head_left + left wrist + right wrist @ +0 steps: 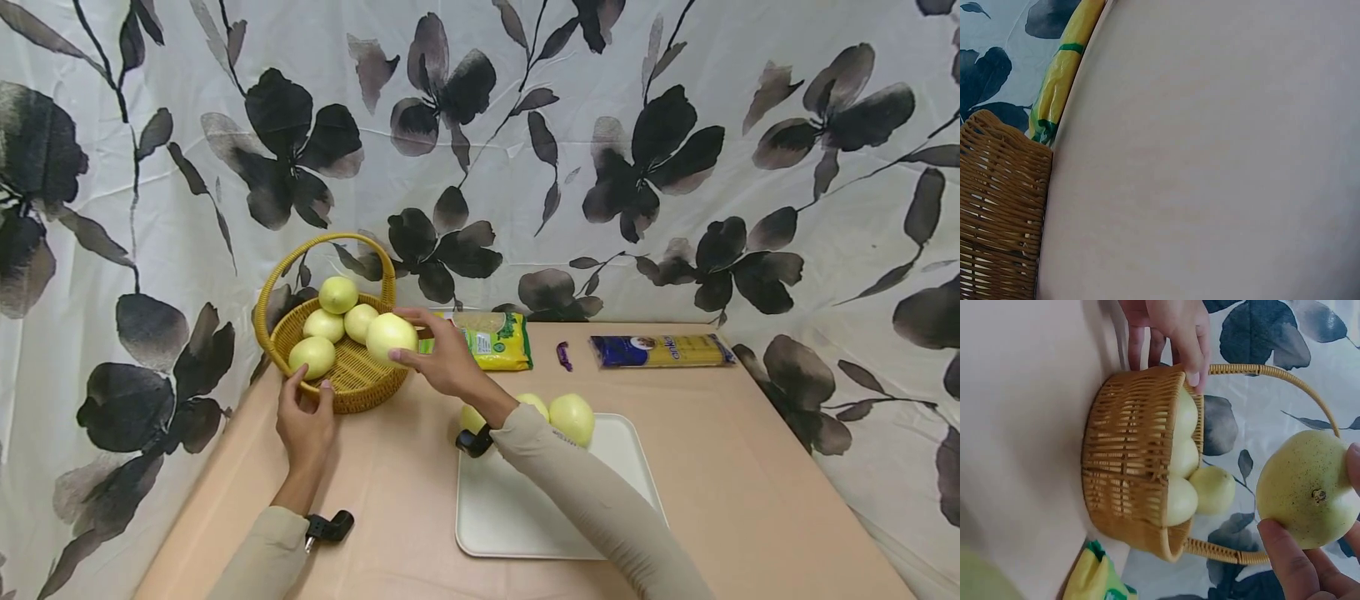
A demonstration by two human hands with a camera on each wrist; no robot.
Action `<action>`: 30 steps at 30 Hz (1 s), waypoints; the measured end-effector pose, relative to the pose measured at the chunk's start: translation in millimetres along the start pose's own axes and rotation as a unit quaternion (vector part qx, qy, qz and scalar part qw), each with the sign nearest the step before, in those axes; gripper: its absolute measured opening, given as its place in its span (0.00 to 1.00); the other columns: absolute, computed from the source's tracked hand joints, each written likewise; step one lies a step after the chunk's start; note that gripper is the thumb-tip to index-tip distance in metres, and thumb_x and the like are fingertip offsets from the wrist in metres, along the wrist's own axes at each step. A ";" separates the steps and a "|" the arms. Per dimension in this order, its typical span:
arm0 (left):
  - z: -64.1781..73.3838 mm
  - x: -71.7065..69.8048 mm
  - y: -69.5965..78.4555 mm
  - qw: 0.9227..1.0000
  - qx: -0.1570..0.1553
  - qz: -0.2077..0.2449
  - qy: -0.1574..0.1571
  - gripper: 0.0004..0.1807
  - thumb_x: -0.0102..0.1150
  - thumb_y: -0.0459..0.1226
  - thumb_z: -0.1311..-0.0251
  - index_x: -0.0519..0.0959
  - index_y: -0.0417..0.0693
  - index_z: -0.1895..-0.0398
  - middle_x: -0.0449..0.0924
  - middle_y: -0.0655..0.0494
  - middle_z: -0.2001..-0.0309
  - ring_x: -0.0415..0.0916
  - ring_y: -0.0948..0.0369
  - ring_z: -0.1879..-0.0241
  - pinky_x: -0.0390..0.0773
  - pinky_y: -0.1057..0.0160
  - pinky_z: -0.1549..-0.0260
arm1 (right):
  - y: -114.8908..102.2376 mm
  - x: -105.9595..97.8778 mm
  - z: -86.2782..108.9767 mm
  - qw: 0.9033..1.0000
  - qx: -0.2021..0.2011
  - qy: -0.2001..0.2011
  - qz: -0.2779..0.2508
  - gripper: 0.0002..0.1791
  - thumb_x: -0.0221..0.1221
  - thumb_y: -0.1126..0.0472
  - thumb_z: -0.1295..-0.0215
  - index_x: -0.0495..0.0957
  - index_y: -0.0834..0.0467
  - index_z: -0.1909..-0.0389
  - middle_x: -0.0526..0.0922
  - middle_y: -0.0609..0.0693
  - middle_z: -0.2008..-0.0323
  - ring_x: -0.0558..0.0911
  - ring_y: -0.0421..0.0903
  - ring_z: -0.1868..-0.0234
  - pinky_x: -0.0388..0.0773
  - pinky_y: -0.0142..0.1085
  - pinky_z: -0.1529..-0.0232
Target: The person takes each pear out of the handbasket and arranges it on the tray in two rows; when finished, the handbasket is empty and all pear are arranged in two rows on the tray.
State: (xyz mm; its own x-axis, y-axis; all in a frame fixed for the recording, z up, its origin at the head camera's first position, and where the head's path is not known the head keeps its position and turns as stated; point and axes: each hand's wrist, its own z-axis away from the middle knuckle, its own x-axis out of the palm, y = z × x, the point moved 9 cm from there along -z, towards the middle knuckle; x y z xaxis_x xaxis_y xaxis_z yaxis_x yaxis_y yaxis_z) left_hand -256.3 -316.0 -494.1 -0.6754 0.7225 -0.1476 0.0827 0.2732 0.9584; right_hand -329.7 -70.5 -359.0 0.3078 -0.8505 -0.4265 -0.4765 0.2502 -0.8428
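My right hand (448,354) pinches a round yellow-green fruit (392,337) between thumb and fingers, over the right side of a wicker basket (367,400). Seen in the right wrist view, the fruit (1304,487) has a speckled skin and a brown stem scar. My left hand (306,425) grips the basket's near-left rim; the right wrist view shows its thumb at the rim. Several similar fruits (312,358) lie inside, one (338,294) on top of others. In the left wrist view only the basket's woven side (1000,212) shows, and no hand.
Partly behind my right forearm, more such fruits (572,419) sit at the far end of a white tray (525,517). Along the table's back edge lie a yellow-green packet (504,342), a small purple wrapper (564,356) and a blue-and-yellow pasta packet (663,351). A floral curtain (540,208) hangs behind.
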 end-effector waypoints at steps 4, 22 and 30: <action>0.1 -0.2 0.8 1.000 -0.001 0.000 0.000 0.29 0.59 0.43 0.23 0.70 0.51 0.22 0.64 0.49 0.20 0.63 0.50 0.21 0.74 0.43 0.27 | 1.9 -14.7 11.2 1.000 0.003 0.008 -0.005 0.35 0.74 0.59 0.34 0.75 0.48 0.27 0.81 0.50 0.33 0.84 0.54 0.39 0.89 0.40 0.50; 1.2 -0.7 2.1 1.000 0.000 -0.002 -0.004 0.29 0.59 0.43 0.23 0.69 0.51 0.22 0.62 0.49 0.19 0.62 0.49 0.20 0.73 0.41 0.26 | 18.7 -78.3 64.7 0.998 0.024 0.058 -0.021 0.34 0.73 0.60 0.34 0.75 0.43 0.28 0.77 0.48 0.30 0.81 0.58 0.37 0.91 0.39 0.60; 0.7 -0.8 1.7 1.000 0.003 0.005 -0.003 0.29 0.59 0.42 0.23 0.70 0.50 0.22 0.64 0.48 0.20 0.64 0.48 0.21 0.73 0.42 0.27 | 32.3 -111.8 89.3 0.995 0.047 0.091 -0.020 0.35 0.74 0.60 0.35 0.75 0.44 0.28 0.78 0.51 0.32 0.81 0.57 0.36 0.90 0.38 0.61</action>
State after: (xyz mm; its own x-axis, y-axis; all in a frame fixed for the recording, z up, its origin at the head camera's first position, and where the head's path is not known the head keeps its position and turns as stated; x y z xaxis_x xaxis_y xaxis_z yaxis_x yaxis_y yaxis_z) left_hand -255.1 -315.7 -492.5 -0.6703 0.7289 -0.1391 0.0939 0.2692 0.9585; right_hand -305.9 73.9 -367.8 0.1661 -0.9280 -0.3335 -0.3851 0.2503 -0.8883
